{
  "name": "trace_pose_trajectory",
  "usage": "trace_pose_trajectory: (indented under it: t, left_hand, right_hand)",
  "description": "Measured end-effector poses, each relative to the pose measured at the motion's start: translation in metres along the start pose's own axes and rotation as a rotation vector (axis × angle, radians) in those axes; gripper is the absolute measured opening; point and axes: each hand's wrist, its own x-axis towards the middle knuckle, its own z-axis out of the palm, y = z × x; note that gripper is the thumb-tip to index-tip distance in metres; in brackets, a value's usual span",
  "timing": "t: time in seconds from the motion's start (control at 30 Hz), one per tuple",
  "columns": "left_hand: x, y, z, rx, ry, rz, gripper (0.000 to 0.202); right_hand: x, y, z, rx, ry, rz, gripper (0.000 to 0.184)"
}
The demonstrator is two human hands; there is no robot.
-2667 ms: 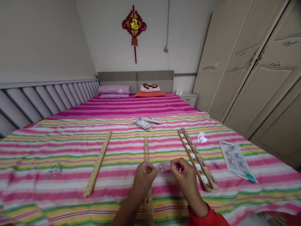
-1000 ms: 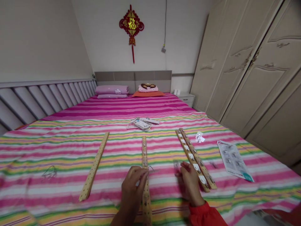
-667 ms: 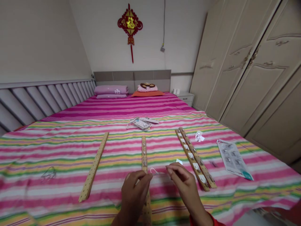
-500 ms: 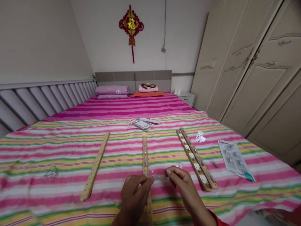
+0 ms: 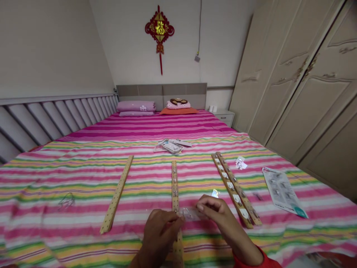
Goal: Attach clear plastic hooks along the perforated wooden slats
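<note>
My left hand (image 5: 161, 232) is closed in a pinch over the middle perforated wooden strip (image 5: 175, 203). A thin curved metal hook (image 5: 186, 212) stands out at its fingertips. My right hand (image 5: 216, 212) pinches the end of a small clear plastic piece (image 5: 195, 214), which stretches between both hands around the hook. Small metal pieces sit along the upper half of the middle strip. Right of my hands, two strips lie side by side; one carries a row of white cards (image 5: 230, 185) and the other small metal pieces (image 5: 234, 179).
A bare perforated strip (image 5: 117, 194) lies on the striped sheet at left, near a tangle of thin wire (image 5: 66, 201). Packaging (image 5: 171, 146) lies farther back. At right are a blister pack (image 5: 283, 191), a small shiny packet (image 5: 240, 163) and a shiny scrap (image 5: 215, 193).
The view has shifted slightly, moving the scene right. My right hand stays near my left, and more of the clear plastic shows between them. Both hands keep their pinch.
</note>
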Motion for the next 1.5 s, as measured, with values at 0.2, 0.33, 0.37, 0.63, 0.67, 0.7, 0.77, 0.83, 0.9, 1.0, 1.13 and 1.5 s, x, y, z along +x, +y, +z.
trace_pose_trajectory:
  t: [0.2, 0.33, 0.37, 0.63, 0.67, 0.7, 0.77, 0.83, 0.9, 1.0, 1.13, 1.5]
  left_hand:
    - [0.0, -0.001, -0.001, 0.162, -0.03, 0.331, 0.02]
    - [0.006, 0.006, -0.006, 0.181, -0.072, 0.427, 0.018]
    - [0.007, 0.007, -0.007, 0.179, -0.077, 0.441, 0.017]
    - [-0.003, -0.01, -0.009, 0.16, 0.013, 0.397, 0.019]
    - [-0.003, -0.011, -0.009, 0.144, 0.024, 0.394, 0.019]
    - [-0.003, -0.011, -0.01, 0.124, 0.028, 0.395, 0.019]
    - [-0.001, -0.008, -0.013, 0.092, 0.009, 0.429, 0.018]
    - [0.003, -0.003, -0.018, 0.074, -0.023, 0.489, 0.017]
    - [0.01, 0.003, -0.022, 0.068, -0.049, 0.546, 0.016]
    - [0.019, 0.012, -0.028, 0.049, -0.069, 0.598, 0.015]
    - [0.025, 0.019, -0.032, 0.021, -0.087, 0.636, 0.012]
    - [0.026, 0.01, -0.031, 0.057, -0.019, 0.599, 0.013]
  right_hand:
    - [-0.001, 0.0, 0.009, -0.168, -0.017, -0.05, 0.02]
    - [-0.002, -0.002, 0.019, -0.2, -0.118, -0.06, 0.011]
    - [-0.002, -0.001, 0.02, -0.187, -0.118, -0.048, 0.008]
    - [-0.008, 0.006, 0.008, 0.052, -0.144, 0.088, 0.019]
    - [-0.009, 0.006, 0.006, 0.059, -0.169, 0.084, 0.022]
    - [-0.009, 0.006, 0.004, 0.06, -0.192, 0.077, 0.026]
    - [-0.009, 0.007, 0.001, 0.057, -0.223, 0.069, 0.037]
    - [-0.006, 0.007, -0.001, 0.043, -0.238, 0.09, 0.042]
    - [-0.003, 0.005, -0.001, 0.028, -0.283, 0.14, 0.037]
    - [0.002, 0.0, 0.0, -0.002, -0.432, 0.192, 0.029]
    - [0.008, -0.009, 0.0, -0.031, -0.586, 0.19, 0.029]
    - [0.016, 0.001, 0.001, 0.119, -0.55, 0.265, 0.021]
